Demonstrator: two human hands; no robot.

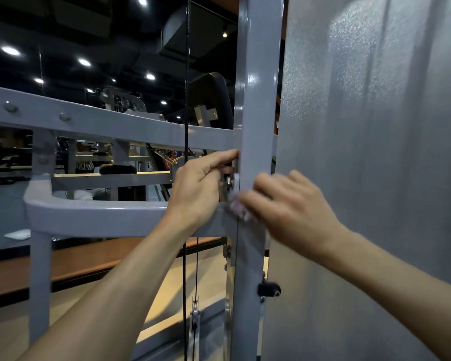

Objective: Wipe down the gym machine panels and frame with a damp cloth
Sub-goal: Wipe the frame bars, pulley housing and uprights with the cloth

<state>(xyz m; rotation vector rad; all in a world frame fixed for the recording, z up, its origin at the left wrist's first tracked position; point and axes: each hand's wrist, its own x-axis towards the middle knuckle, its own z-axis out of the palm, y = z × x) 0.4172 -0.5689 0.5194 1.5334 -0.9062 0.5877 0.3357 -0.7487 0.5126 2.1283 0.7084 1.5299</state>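
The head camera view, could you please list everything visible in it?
upright post: one, grey, centre.
crossbars: two, grey, left of the post, upper and lower.
panel: one, grey, textured, right.
cable: one, black, vertical, left of the post.
pulley: one, metal, low on the cable.
cloth: one, pale, blurred, on the post under the right hand.
left hand: fingers curled at the post's bolted bracket.
right hand: presses the cloth to the post.
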